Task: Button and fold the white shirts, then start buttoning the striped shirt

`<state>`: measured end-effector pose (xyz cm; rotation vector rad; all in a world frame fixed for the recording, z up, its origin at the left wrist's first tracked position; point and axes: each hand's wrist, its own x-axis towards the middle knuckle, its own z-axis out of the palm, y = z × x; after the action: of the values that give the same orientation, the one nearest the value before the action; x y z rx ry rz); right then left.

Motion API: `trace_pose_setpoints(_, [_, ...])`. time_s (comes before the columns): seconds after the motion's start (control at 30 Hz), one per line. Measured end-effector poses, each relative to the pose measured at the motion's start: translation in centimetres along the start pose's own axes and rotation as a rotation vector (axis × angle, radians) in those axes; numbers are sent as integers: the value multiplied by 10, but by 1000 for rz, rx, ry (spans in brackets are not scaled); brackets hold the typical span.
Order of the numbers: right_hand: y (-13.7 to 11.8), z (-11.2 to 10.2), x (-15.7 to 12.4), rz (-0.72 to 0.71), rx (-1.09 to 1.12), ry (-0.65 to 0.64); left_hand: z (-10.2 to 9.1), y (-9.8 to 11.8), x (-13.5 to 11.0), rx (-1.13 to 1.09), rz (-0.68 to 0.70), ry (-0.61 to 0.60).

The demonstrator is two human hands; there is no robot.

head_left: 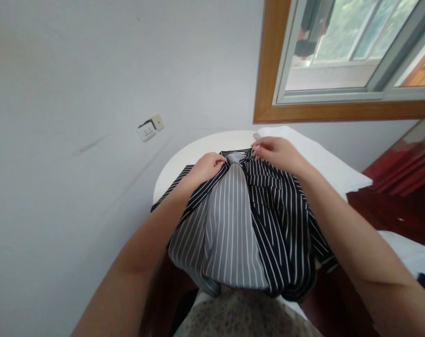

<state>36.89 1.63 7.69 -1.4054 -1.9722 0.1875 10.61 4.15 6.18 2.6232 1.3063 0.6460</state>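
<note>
A black shirt with white stripes (275,210) lies spread on a small round white table (184,159), its grey striped inside (229,224) turned up in the middle and its lower part hanging over the near edge. My left hand (207,168) is closed on the collar's left side. My right hand (277,152) pinches the collar's right side, fingers bent.
A white pillow or cloth (321,159) lies at the table's right. A wall socket (149,128) sits on the grey wall to the left. A wood-framed window (339,61) is at the upper right, dark red wooden furniture (402,196) below it.
</note>
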Motion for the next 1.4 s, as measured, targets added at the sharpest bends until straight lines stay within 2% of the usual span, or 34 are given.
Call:
trace_pose_setpoints(0.07, [3, 33, 13, 62, -98, -167, 36, -23, 24, 149, -38, -56])
trace_pose_setpoints(0.13, [11, 66, 29, 138, -207, -267, 60, -40, 40, 235, -69, -49])
trace_pose_setpoints(0.23, [29, 101, 47, 247, -267, -273, 78, -49, 52, 298, -104, -80])
trace_pose_setpoints(0.37, [53, 125, 52, 303, -221, -288, 91, -48, 61, 404, -197, -131])
trace_pose_setpoints(0.53, [61, 139, 43, 325, -304, -335, 90, -55, 65, 498, -190, -111])
trace_pose_setpoints(0.67, [61, 146, 40, 292, -395, -319, 78, -69, 61, 541, -197, -139])
trace_pose_setpoints(0.83, [63, 150, 40, 289, -387, -287, 62, -84, 52, 556, -160, -134])
trace_pose_setpoints(0.9, [63, 150, 40, 298, -368, -272, 54, -88, 51, 499, -159, -70])
trace_pose_setpoints(1.0, [65, 150, 39, 313, -315, -212, 42, -94, 54, 325, -178, 117])
trace_pose_setpoints(1.13, [72, 151, 38, 307, -108, -49, 32, -92, 79, 80, -225, 329])
trace_pose_setpoints(1.2, [75, 153, 38, 274, 11, 21, 34, -83, 97, -12, -282, 346])
trace_pose_setpoints(1.27, [79, 157, 39, 240, 75, 30, 46, -67, 112, -60, -319, 321])
trace_pose_setpoints(1.4, [84, 163, 42, 206, 75, 19, 91, -28, 118, 22, -382, 254])
